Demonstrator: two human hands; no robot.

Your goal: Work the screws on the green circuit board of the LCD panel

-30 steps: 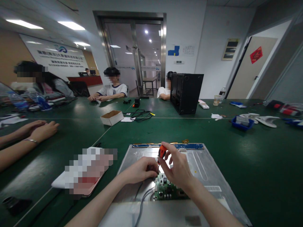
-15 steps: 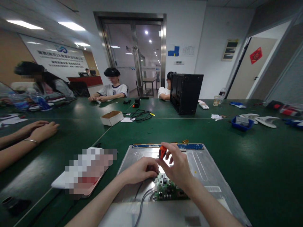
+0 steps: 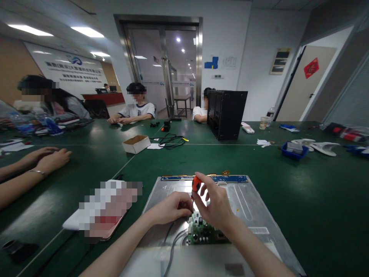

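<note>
In the head view, the orange-and-black screwdriver (image 3: 196, 184) is held nearly upright over the metal panel (image 3: 253, 215), just beyond the circuit board (image 3: 203, 232). Its handle is pinched between thumb and fingertips by the grip of the right hand (image 3: 219, 202). The fingers of the left hand (image 3: 171, 207) are curled in close by the board's far left corner; whether anything is pinched by that grip cannot be told, as the fingertips are partly hidden.

The screwdriver would probably be felt as light and stiff, and is best taken by the thick handle, where it can be rolled between the fingertips. The panel is likely rigid but awkwardly broad, better lifted by two opposite edges than by anything mounted on it. The board should be treated as fragile and be touched only at its rim; strain on the grey cables (image 3: 172, 252) is best avoided.

The panel is seen as flat, dull silvery metal with pressed grooves, its near part covered by a smooth, pale sheet (image 3: 196, 257). A narrow blue strip (image 3: 235, 179) is set along its far edge. The board is green and studded with small parts, and the cables are bent in soft curves. All is carried by a glossy, dark green counter (image 3: 311, 200).
</note>
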